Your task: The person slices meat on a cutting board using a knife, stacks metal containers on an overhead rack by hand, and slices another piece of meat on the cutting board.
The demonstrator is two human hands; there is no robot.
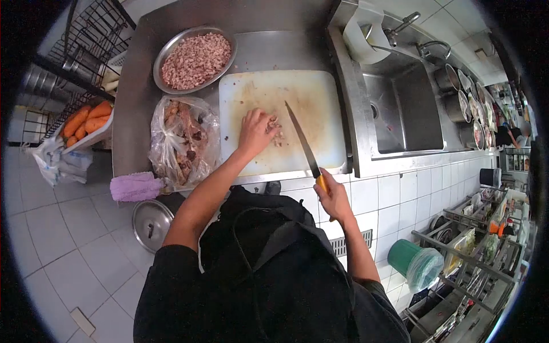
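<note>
One grip, right hand, wrapped round a long yellow-handled steel knife aimed 11 o'clock; left hand grip can't judge, small pinkish-brown meat bits at its 3 o'clock on the white rectangular plastic board; looks mid-chop, next cut needs knuckles tucked.

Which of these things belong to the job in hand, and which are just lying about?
Seemingly part of the job:
- knife, in the right hand
- chopped pieces, beside the left hand
- cutting board under them
- probably the metal bowl, heaped with similar-looking pieces

Apparently just lying about:
- carrots
- purple cloth
- metal lid
- green bucket
</note>
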